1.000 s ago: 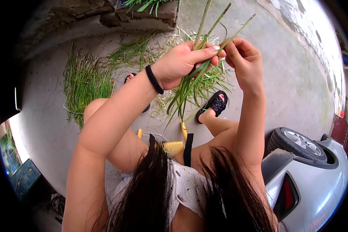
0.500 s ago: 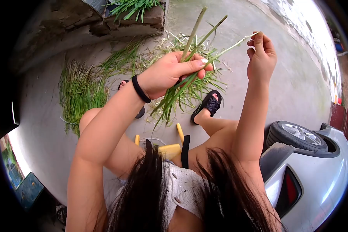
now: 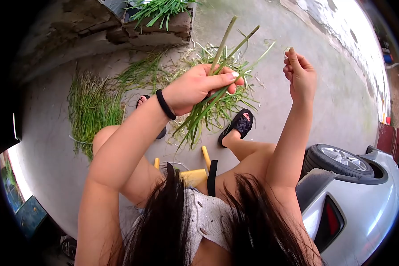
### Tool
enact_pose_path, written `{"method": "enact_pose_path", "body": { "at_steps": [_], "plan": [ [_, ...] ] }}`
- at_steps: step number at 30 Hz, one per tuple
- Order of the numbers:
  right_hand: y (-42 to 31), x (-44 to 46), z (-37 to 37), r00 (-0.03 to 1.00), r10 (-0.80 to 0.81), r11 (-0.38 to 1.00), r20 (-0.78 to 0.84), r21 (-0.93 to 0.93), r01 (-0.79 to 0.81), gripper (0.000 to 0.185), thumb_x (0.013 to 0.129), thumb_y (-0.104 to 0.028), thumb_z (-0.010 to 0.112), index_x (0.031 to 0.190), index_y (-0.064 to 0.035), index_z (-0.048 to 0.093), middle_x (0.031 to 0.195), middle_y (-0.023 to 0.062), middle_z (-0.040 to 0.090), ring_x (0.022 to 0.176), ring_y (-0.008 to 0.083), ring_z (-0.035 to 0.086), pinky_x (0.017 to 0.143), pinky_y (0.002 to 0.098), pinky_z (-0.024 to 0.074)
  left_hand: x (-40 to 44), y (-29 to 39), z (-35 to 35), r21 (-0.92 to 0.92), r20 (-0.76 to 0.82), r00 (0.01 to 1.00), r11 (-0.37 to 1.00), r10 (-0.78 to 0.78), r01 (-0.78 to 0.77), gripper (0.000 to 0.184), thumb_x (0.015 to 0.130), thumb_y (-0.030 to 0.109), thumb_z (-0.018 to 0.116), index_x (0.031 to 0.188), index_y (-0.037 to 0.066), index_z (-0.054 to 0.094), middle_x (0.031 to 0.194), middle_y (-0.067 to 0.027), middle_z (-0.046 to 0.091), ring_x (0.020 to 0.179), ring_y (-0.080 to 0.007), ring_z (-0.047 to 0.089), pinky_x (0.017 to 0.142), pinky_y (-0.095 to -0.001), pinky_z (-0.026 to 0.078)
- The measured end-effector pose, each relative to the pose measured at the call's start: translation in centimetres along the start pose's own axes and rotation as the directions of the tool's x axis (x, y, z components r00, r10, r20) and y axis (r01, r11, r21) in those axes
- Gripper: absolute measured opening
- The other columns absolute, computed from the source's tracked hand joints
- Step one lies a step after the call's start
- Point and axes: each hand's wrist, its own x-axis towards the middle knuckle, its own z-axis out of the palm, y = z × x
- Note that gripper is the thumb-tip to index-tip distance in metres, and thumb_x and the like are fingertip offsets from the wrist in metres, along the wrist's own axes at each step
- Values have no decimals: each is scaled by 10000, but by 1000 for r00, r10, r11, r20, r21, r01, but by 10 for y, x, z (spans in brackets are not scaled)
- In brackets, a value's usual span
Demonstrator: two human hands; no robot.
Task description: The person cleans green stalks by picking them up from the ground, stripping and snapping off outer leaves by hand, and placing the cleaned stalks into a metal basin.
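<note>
My left hand (image 3: 208, 84), with a black band at the wrist, is closed round a few stalks of garlic chives (image 3: 198, 116). Their thicker stem ends point up and away, while the green leaves hang down below the fist. One pale stem tip leans out to the right. Off to the right and apart from the bunch, my right hand (image 3: 300, 73) is raised in a pinch. A thin pale peel (image 3: 287, 51) shows at its fingertips, small and hard to make out.
Cut chives and peelings (image 3: 195, 133) litter the concrete between my sandalled feet. A larger pile of chives (image 3: 93, 108) lies to the left. More greens (image 3: 162, 9) rest on a ledge at the back. A yellow stool (image 3: 193, 177) is under me; a silver car (image 3: 363, 208) stands at right.
The pale stem tip has come free of my right hand's pinch. My right hand is now separate from the bunch, a thin scrap at its fingers. The left hand still grips the chives.
</note>
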Motion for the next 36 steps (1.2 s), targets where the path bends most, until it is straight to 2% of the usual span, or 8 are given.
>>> {"method": "enact_pose_path", "body": {
  "at_steps": [7, 14, 19, 22, 26, 29, 32, 36],
  "plan": [
    [-17, -28, 37, 901, -15, 951, 433, 285, -121, 224, 880, -178, 562, 958, 25, 616, 787, 64, 598, 640, 101, 544, 466, 175, 336, 2, -3, -2, 59, 6, 999, 997, -47, 47, 207, 889, 210, 535, 967, 23, 574, 762, 24, 575, 694, -34, 525, 634, -161, 416],
    [7, 1, 15, 991, -119, 940, 57, 328, 94, 201, 843, -151, 616, 933, 29, 621, 759, 31, 579, 613, 76, 500, 481, 174, 335, 1, 4, -3, -54, 30, 999, 998, -11, 12, 216, 905, 211, 503, 984, 22, 572, 761, 37, 569, 626, -8, 478, 564, -149, 385],
    [3, -12, 17, 960, -146, 965, 239, -179, 191, 299, 829, -137, 598, 1062, 49, 574, 945, 117, 646, 599, 85, 547, 483, 192, 382, 2, 6, -5, -8, -121, 990, 998, 67, -68, 185, 911, 191, 489, 1036, 63, 538, 897, -26, 599, 628, 12, 461, 501, -137, 339],
    [18, -21, 26, 896, -205, 583, 395, -686, 436, 337, 807, -171, 624, 1078, 25, 579, 924, 103, 653, 583, 99, 566, 491, 224, 415, 9, 5, -14, 13, -154, 979, 991, 137, -137, 138, 910, 185, 490, 983, 80, 541, 964, -56, 608, 617, 10, 449, 496, -134, 334],
    [-9, -29, 44, 929, 171, 789, 328, -610, 70, 361, 837, -214, 608, 1128, -7, 552, 856, 89, 639, 647, 115, 590, 577, 236, 431, 12, 11, -22, 72, -172, 968, 982, 183, -173, 94, 907, 170, 483, 939, 102, 539, 1006, -78, 614, 605, 4, 430, 493, -133, 331],
    [14, -31, 51, 884, -35, 956, 466, -243, 166, 323, 885, -242, 539, 1092, 4, 564, 925, 82, 629, 792, 128, 602, 702, 246, 449, 12, 16, -27, 101, -208, 956, 977, 206, -189, 92, 906, 168, 482, 925, 100, 540, 1010, -82, 616, 597, 2, 419, 489, -137, 328],
    [17, -37, 59, 796, 20, 999, 606, 27, -46, 323, 903, -274, 502, 1025, 11, 592, 943, 63, 624, 861, 122, 573, 760, 248, 438, 13, 20, -29, 141, -238, 942, 968, 238, -209, 100, 907, 174, 484, 919, 94, 543, 1007, -74, 619, 592, 1, 412, 485, -141, 324],
    [22, -43, 65, 793, 114, 992, 598, -108, -61, 355, 932, -298, 437, 1044, -1, 595, 952, 77, 635, 887, 113, 560, 818, 260, 415, 13, 24, -35, 172, -267, 926, 959, 267, -227, 102, 907, 176, 487, 901, 92, 545, 1004, -59, 624, 592, 4, 409, 483, -142, 317]
  ]
}}
